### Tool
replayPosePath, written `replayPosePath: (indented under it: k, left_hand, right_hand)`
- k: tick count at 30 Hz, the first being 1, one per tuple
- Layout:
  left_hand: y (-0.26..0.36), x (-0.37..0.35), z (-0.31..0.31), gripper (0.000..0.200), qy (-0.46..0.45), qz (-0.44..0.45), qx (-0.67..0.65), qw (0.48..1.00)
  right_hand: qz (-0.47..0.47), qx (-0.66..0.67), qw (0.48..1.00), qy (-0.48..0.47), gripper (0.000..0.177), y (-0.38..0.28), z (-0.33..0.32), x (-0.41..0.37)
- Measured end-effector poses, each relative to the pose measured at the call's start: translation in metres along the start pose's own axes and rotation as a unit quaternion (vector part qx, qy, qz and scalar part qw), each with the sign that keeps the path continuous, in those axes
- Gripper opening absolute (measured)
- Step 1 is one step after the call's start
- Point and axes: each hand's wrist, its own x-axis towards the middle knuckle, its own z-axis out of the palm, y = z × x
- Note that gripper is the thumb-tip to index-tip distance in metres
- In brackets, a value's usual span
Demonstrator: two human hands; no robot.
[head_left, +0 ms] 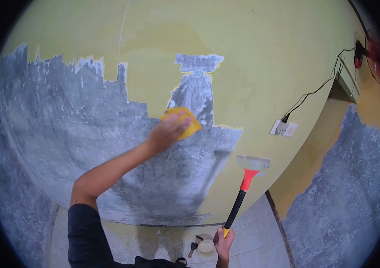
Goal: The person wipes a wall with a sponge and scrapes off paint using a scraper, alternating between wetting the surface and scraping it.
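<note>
My left hand (167, 130) presses a yellow sheet or cloth (192, 128) against the wall, at the lower end of a narrow scraped strip (193, 91). Around it the grey bared surface (109, 134) meets yellow-green paint (252, 80) along a jagged edge. Low on the right, my right hand (224, 243) grips the yellow end of a long-handled scraper (236, 210). The handle is black with a red head, and its wide blade (253, 162) points upward, over the painted wall.
A wall socket (283, 128) with a black plug and cable is on the right. Higher up hangs a red fan (379, 58). On the floor are a small scraper (193, 249) and a round pale container (206, 246). Another partly bared wall (346, 178) stands at the right.
</note>
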Motion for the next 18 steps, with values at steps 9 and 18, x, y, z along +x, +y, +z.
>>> replayPosePath:
  k: [9,18]
  left_hand:
    - [-0.061,0.109,-0.062,0.064,0.091,-0.160,0.089,0.979]
    - [-0.036,0.013,-0.007,0.059,-0.014,0.113,0.022,0.993]
  right_hand:
    - [-0.062,-0.191,0.978,0.057,0.013,0.015,-0.047,-0.003]
    - [-0.084,-0.128,0.987,0.038,0.023,-0.007,-0.007,0.031]
